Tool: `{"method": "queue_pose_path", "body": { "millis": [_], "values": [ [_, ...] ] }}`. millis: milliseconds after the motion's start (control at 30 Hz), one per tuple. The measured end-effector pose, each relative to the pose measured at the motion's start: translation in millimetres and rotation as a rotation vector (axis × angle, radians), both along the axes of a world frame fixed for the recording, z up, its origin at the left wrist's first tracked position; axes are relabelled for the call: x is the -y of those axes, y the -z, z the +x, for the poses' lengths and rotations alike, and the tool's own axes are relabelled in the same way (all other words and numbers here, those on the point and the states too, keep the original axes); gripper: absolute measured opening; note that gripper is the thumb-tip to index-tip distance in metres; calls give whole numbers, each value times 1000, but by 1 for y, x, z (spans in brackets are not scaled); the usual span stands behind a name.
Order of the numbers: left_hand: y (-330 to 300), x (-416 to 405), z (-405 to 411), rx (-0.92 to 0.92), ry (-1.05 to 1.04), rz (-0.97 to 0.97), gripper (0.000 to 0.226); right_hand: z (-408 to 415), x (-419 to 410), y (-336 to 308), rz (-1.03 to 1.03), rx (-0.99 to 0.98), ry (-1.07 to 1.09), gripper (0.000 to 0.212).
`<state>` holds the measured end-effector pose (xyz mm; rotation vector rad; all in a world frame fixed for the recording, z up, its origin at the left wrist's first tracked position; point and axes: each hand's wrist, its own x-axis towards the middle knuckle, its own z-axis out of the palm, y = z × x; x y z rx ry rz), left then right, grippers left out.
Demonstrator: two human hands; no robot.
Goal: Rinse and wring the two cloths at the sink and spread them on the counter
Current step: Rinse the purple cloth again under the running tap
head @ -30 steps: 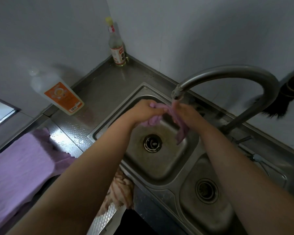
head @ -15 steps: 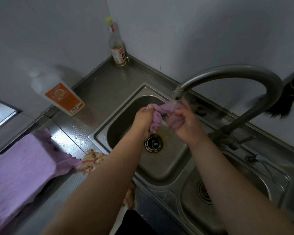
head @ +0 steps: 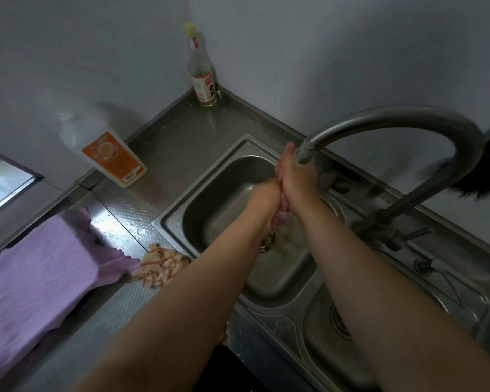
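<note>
Sink [head: 210, 213] | hands now clamped together – left hand [head: 262, 196], right hand [head: 296, 176] – pink cloth [head: 282, 213] squeezed smaller than before

Two bottles [head: 112, 157] [head: 203, 77] beside wall

Counts: 3 cloths — purple one [head: 31, 278] at left, orange-striped one [head: 160, 263] just right of it, pink one [head: 282, 212] at centre between 2 hands (left [head: 263, 198], right [head: 296, 176]). 2 bottles: upper centre [head: 203, 77], upper left [head: 108, 154]. 2 sink basins: centre [head: 210, 205], lower right [head: 317, 335]. 1 faucet [head: 393, 120].
</note>
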<state>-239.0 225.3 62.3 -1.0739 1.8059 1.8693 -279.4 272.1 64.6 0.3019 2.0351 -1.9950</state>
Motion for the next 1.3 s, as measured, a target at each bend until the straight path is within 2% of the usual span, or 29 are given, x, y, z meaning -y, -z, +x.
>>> {"method": "queue_pose_path", "body": {
  "millis": [100, 167, 267, 367, 467, 534, 568, 634, 701, 768, 868, 935, 1002, 1035, 1102, 1202, 1269, 1302],
  "values": [
    [1, 3, 2, -27, 12, 6, 63, -7, 3, 2, -10, 23, 65, 46],
    [2, 3, 4, -75, -3, 14, 56, -12, 1, 6, -34, 63, 97, 46],
    [5, 5, 8, -131, 68, -31, 45, -15, -3, 6, -41, 144, 104, 36],
    [11, 17, 12, -199, 135, 3, 39, -23, -7, 5, -144, 272, 143, 30],
    [11, 37, 14, -273, 77, 92, 30, -27, -23, 11, -190, 417, -75, 31],
    [11, 54, 13, -299, -2, 192, 25, -26, -41, 13, -223, 400, -180, 23],
    [13, 63, 12, -311, -49, 227, 26, -25, -50, 14, -236, 373, -247, 26],
    [13, 76, 10, -315, -158, 271, 28, -23, -67, 17, -142, 307, -469, 51],
    [9, 82, 6, -309, -203, 261, 28, -14, -79, 14, 48, 239, -686, 48],
    [5, 84, 2, -313, -171, 153, 28, -7, -87, 12, 150, 176, -767, 39],
    [1, 84, -1, -329, -162, 105, 27, -1, -93, 12, 136, 149, -698, 28],
    [-4, 82, -1, -350, -175, 247, 25, -2, -93, 18, 178, 157, -630, 18],
    [-8, 80, 1, -345, -128, 388, 23, -4, -93, 25, 214, 177, -526, 25],
    [-8, 79, 2, -329, -89, 433, 22, -4, -91, 27, 153, 204, -435, 28],
    [-3, 77, 6, -296, 0, 447, 17, -5, -87, 26, -127, 303, -245, 33],
    [11, 69, 12, -256, 35, 350, 15, -9, -79, 19, -508, 449, -74, 44],
    [18, 58, 11, -207, -62, 283, 17, -8, -69, 13, -564, 388, -120, 49],
    [21, 52, 7, -160, -132, 271, 19, -2, -60, 13, -483, 311, -180, 41]
  ]
}}
